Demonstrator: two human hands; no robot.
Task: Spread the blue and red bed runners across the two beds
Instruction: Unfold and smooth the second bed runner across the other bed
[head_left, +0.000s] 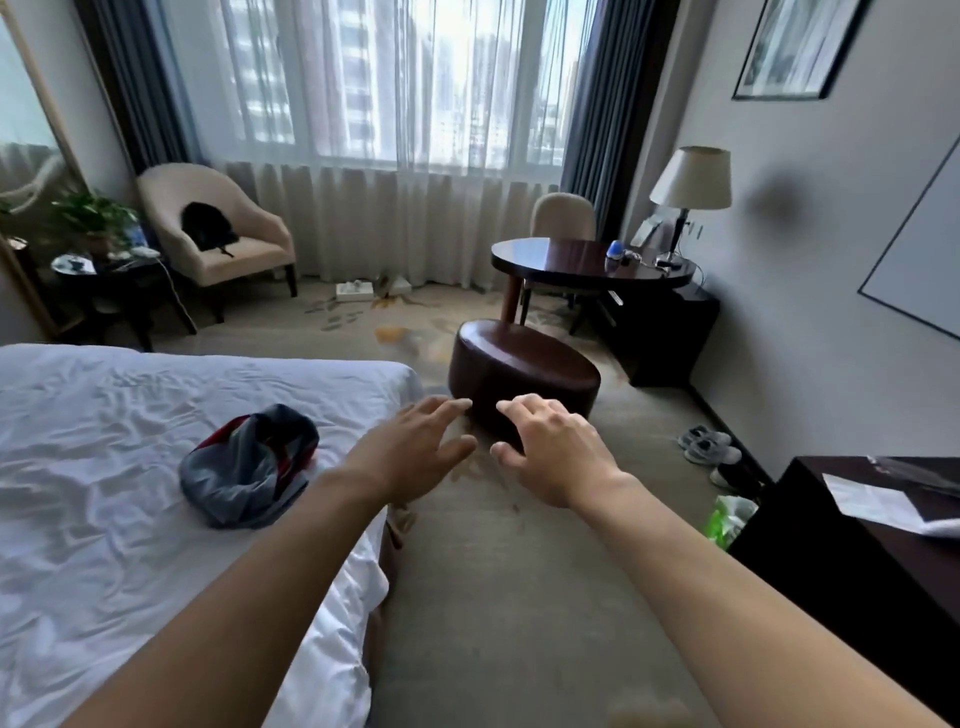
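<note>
A crumpled blue and red bed runner (249, 467) lies bunched in a heap on the white bed (104, 493) at the left, near the bed's foot end. Only one bed and one heap of runner are in view. My left hand (415, 447) is stretched out over the bed's foot corner, to the right of the heap, fingers spread and holding nothing. My right hand (556, 447) reaches forward over the carpet beside it, also with fingers apart and holding nothing.
A dark brown round ottoman (524, 374) stands on the carpet just beyond my hands. A dark desk (592, 260) with a lamp and a chair is at the back right, an armchair (218, 239) at the back left. A dark cabinet (857, 545) is at the right, shoes (711, 447) by the wall.
</note>
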